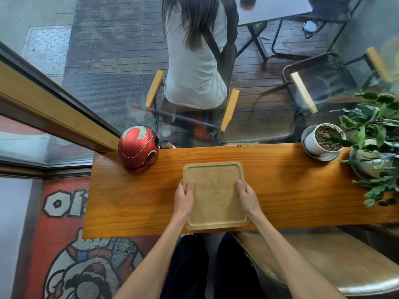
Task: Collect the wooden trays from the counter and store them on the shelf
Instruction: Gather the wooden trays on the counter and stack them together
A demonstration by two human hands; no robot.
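We hold the tray (216, 195) with both hands. Our left hand (183, 198) is closed on its left edge, thumb lying on the top surface inside the raised rim, the other fingers wrapped out of sight under the side. Our right hand (248, 198) grips the right edge the same way, thumb on top, fingers tucked beneath. The tray is pale wood with rounded corners and a shallow lip, and nothing lies in it. It sits over the middle of the counter (291, 190), its near edge reaching the counter's front edge; whether it rests flat on the wood or is raised a little off it, we cannot tell from this angle.

To the left of the tray, near the counter's back corner, stands a red helmet (138, 148) with pale markings. To the right, well apart from the tray, a white ribbed pot (321, 140) of soil sits on a saucer, and beside it a leafy plant (375, 134) spreads over the counter's right end. Beyond the glass behind the counter, a person (194, 61) in a white top sits on a chair with their back to us.
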